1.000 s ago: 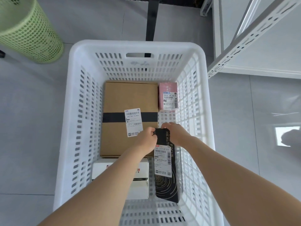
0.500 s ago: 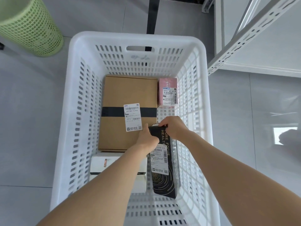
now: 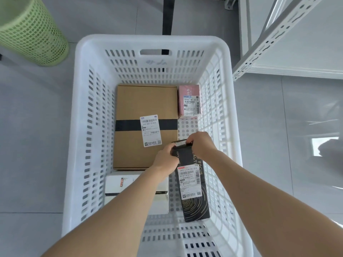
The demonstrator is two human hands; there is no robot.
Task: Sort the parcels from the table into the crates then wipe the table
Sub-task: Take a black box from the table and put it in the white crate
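A: You are putting the black box (image 3: 193,191) into the white crate (image 3: 152,40). Your left hand (image 3: 165,158) and your right hand (image 3: 201,145) are both pinching its far end, with the fingers curled tight around it.

B: Yes, and you are holding it down inside the crate, along the right wall, just beside the brown box (image 3: 144,108). I think its near end is sitting on the crate floor. I am not sure, because looking from straight above is making that hard to tell.

A: You are doing well with the sorting. Three parcels are already lying in there. They are the brown box, the pink box (image 3: 189,102) in the far right corner, and the white box (image 3: 118,184) at the near left, partly hiding behind your left arm.

B: This black one is going to be number four. You are not letting go of it yet, though.

A: The table is not showing, so nobody looking from here is able to say if more parcels are waiting there. The wiping is waiting too, and no cloth is showing.

B: Compared with half a second back, you are keeping both hands on the same end. The near end of the box is swinging a little towards the right wall, so the box is lying more slanted now.

A: And the crate and the other three parcels are staying right where they were.
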